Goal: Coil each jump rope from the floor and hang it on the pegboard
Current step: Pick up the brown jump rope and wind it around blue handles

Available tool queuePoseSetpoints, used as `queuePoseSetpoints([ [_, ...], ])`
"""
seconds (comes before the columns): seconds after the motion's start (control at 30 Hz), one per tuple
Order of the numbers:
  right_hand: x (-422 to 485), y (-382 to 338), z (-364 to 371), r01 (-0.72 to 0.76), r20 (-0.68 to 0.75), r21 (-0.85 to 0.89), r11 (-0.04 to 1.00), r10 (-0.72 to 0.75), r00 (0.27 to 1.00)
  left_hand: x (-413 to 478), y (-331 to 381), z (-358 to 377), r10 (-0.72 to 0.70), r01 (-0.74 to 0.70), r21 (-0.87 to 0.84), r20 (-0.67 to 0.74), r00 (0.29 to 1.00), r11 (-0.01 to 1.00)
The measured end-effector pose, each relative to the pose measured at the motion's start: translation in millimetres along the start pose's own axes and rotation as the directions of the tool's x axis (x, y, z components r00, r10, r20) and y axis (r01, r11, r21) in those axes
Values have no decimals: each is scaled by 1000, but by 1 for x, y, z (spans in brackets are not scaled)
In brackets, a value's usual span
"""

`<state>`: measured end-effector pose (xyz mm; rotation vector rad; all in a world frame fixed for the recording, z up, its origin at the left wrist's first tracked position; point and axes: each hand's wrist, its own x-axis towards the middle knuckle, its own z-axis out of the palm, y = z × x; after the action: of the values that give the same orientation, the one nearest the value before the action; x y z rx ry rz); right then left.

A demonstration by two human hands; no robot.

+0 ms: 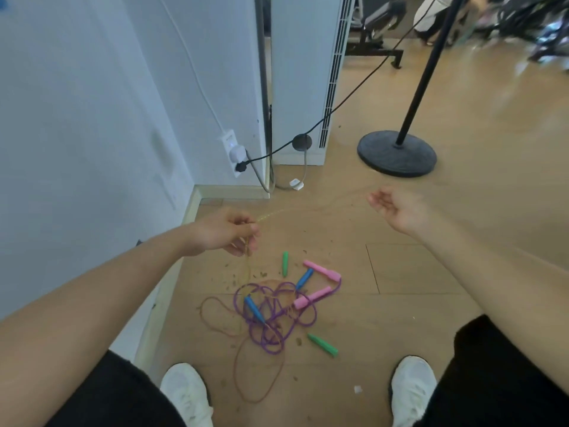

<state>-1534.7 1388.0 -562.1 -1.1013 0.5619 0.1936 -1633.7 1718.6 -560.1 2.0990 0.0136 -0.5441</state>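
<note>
Left hand (224, 232) pinched a yellow rope (271, 214) above tangled jump ropes (271, 315) on the floor; right hand (397, 208) blurred, grip unclear.

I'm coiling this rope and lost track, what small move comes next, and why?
Probably bring the right hand over to the left hand to lay a loop: the rope looks stretched between them, its rest trailing to the floor pile.

Left grip (221, 232) and right grip (397, 208) bare; forearms bare up to the frame edge. Black fabric covers left leg (101, 396) and right leg (498, 380). White trainers: left shoe (187, 396), right shoe (414, 389), dark sole edging.
</note>
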Motion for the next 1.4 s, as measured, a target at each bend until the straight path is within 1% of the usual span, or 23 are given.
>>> queuePoseSetpoints([
  [0.1,-2,22,10,-4,130,-138,990,22,991,-1,18,5,46,-73,-234,-117,992,969],
  [0.17,-12,36,22,17,266,-282,959,62,962,4,28,8,47,-108,-355,-176,983,929],
  [0.2,-19,41,28,40,346,-349,936,89,934,7,33,9,40,-117,-406,-193,980,907],
  [0.23,-25,46,33,76,429,-406,911,116,896,10,37,10,31,-120,-453,-200,979,884],
  [0.27,-32,51,39,121,520,-444,888,146,841,13,41,11,25,-122,-498,-197,980,858],
  [0.33,-40,63,49,205,672,-474,856,202,713,17,48,13,28,-129,-574,-182,983,809],
  [0.37,-43,68,53,239,720,-480,844,224,657,18,51,13,27,-133,-603,-183,983,787],
  [0.4,-44,73,56,267,749,-486,832,239,618,20,53,13,20,-140,-621,-196,980,771],
  [0.43,-43,78,57,303,765,-495,814,243,597,21,55,12,11,-151,-630,-220,975,762],
  [0.5,-39,86,55,372,761,-533,760,238,604,23,56,6,-6,-182,-635,-282,960,751],
  [0.6,-28,92,47,401,708,-621,673,262,656,26,50,-13,-59,-250,-656,-411,910,712],
  [0.67,-20,94,40,423,670,-686,592,288,684,31,39,-30,-171,-314,-698,-531,830,644],
  [0.73,-16,94,33,439,642,-729,525,304,704,37,25,-47,-320,-361,-740,-602,732,568],
  [0.77,-15,93,31,439,635,-735,516,300,711,39,18,-53,-380,-344,-751,-606,699,564],
  [0.8,-15,92,30,435,632,-733,523,287,720,42,11,-57,-418,-283,-759,-583,696,586],
  [0.9,-19,84,32,425,651,-676,602,217,728,43,2,-46,-455,0,-721,-437,776,693],
  [0.97,-23,80,37,425,668,-627,653,171,725,43,4,-32,-427,84,-646,-396,813,759],
  [1.03,-26,77,39,424,676,-606,673,155,720,39,12,-17,-346,108,-539,-363,865,836],
  [1.1,-27,76,41,425,678,-610,668,163,717,35,20,-2,-234,101,-400,-300,925,911],
  [1.17,-28,73,41,427,676,-624,655,177,715,31,27,11,-105,46,-244,-237,966,969],
  [1.27,-30,63,41,430,687,-625,651,198,699,24,34,26,68,-74,-47,-111,991,996],
  [1.33,-32,56,40,424,702,-615,665,218,678,21,36,34,129,-129,-8,-39,991,992],
  [1.4,-35,51,38,409,715,-600,688,231,660,18,38,41,173,-173,-24,-7,985,985],
])
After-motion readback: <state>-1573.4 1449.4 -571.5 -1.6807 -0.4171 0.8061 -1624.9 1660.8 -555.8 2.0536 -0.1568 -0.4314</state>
